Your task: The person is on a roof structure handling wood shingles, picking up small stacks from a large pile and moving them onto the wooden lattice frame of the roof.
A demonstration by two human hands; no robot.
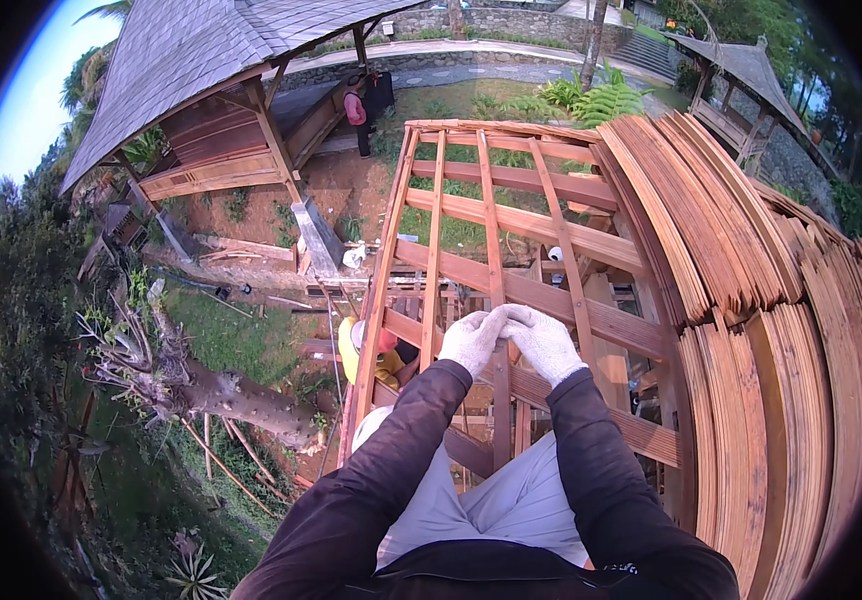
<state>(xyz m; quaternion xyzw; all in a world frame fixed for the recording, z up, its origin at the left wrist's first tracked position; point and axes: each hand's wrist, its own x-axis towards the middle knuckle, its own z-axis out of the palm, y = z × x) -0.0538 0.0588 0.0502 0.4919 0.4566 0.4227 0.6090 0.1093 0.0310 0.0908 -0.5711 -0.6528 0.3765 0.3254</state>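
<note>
My left hand (469,341) and my right hand (545,343), both in whitish knit gloves, meet in front of my lap. Their fingers are curled, and the fingertips press together. Whatever lies between them, if anything, is hidden. Directly under the hands runs a narrow wooden batten (492,225), part of an open roof frame. Broad reddish-brown rafters (583,310) cross beneath the battens. My legs, in light grey trousers, are over the lower part of this frame.
Stacked wooden roof shingles (651,200) cover the right side. Gaps between the battens open onto the ground far below. A person in yellow (349,350) is under the left edge; another in pink (355,108) stands near a pavilion (213,180). A cut tree trunk (241,398) leans at left.
</note>
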